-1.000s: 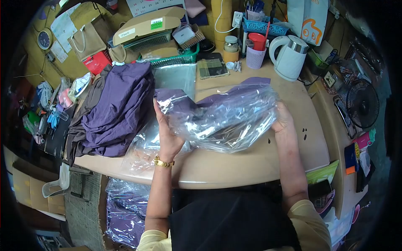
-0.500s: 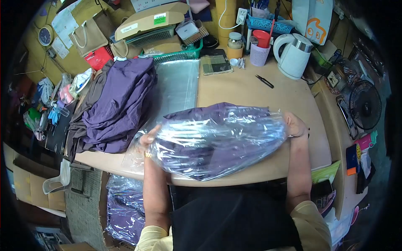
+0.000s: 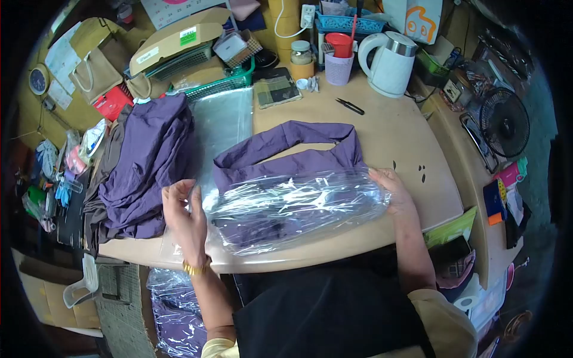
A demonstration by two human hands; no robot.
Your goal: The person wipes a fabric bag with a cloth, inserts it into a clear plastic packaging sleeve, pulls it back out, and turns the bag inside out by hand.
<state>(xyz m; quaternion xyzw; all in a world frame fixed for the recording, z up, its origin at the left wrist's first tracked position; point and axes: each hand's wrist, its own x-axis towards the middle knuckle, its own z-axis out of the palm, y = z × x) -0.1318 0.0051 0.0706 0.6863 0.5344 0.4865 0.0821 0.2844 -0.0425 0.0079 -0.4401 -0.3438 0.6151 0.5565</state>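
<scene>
Spilling past the far edge of the clear bag point(image 3: 292, 206) came a loop of purple cloth point(image 3: 292, 160), the rest bundled under plastic on the table point(image 3: 385, 134)! The right hand point(image 3: 394, 188) was clamped on the bag's right end; the left hand point(image 3: 186, 218) hung just beside the other end, thumb and fingers parted. Half a second before, both hands had the bag stretched and only a strip of cloth peeped out. Leftward sat a purple pile point(image 3: 143, 170). Further back, a cardboard box point(image 3: 161, 49) wore a green label point(image 3: 188, 36), print too small to read, and a calendar point(image 3: 188, 10) showed rows of date numbers.
</scene>
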